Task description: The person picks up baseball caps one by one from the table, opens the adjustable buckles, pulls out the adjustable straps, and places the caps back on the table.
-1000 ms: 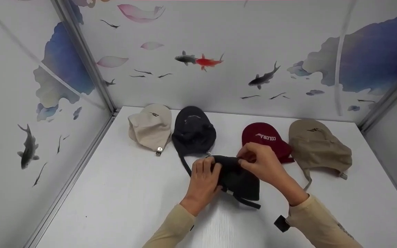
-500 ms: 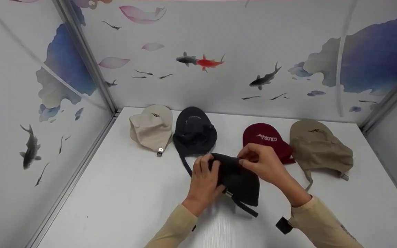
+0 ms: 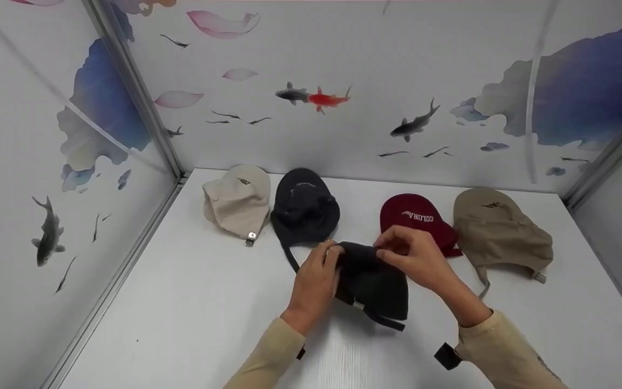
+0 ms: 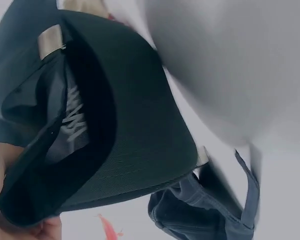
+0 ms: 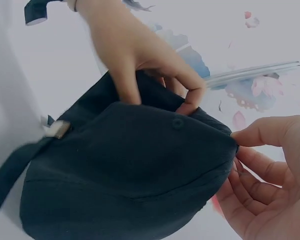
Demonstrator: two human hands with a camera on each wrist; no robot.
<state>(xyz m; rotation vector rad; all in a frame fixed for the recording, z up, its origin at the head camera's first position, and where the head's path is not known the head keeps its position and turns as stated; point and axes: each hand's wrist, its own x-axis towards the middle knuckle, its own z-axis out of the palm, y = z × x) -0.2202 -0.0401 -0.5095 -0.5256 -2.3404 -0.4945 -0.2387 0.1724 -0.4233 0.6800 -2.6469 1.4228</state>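
Both hands hold a black cap above the table's middle. The left hand grips the cap's left edge; in the right wrist view the left hand has its thumb outside the crown and fingers inside the opening. My right hand pinches the upper edge between thumb and forefinger, seen closely in the right wrist view as the right hand at the cap's corner. In the left wrist view the brim and inside of the cap show. A strap with a metal buckle hangs from its lower side.
Along the back of the white table lie a cream cap, a dark navy cap, a red cap and a khaki cap. White walls printed with fish stand behind and beside it.
The left hand has shifted its hold on the cap's left edge, its thumb no longer spread below. The cap's strap end dipped, then rose slightly. The right hand keeps its pinch, almost still.
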